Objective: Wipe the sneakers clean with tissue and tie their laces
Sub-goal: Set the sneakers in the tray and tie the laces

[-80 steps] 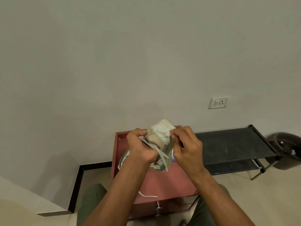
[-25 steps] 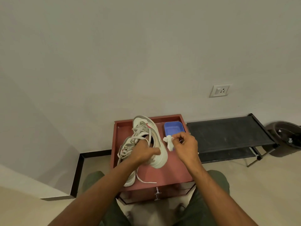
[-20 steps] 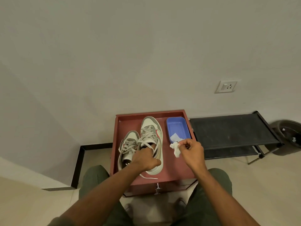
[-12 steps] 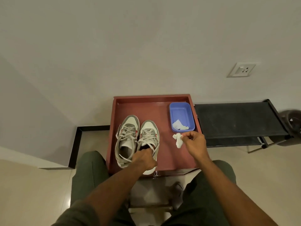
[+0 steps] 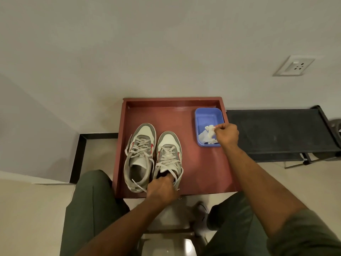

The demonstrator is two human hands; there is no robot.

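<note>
While both sneakers stand side by side on the red worktop, laces untied, wiping looks done.
Against a plain wall with a socket, beside a black rack, the left hand grips the right shoe's heel collar, probably the firmest hold on a light, soft shoe; the right hand pinches flimsy, tearable tissue over the blue tray.

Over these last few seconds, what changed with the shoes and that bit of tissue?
The right sneaker, held up before, now stands on the red tray beside the left sneaker; the left hand still grips its heel. The right hand carried the tissue over the blue tub, still pinching it. The laces remain untied.
</note>
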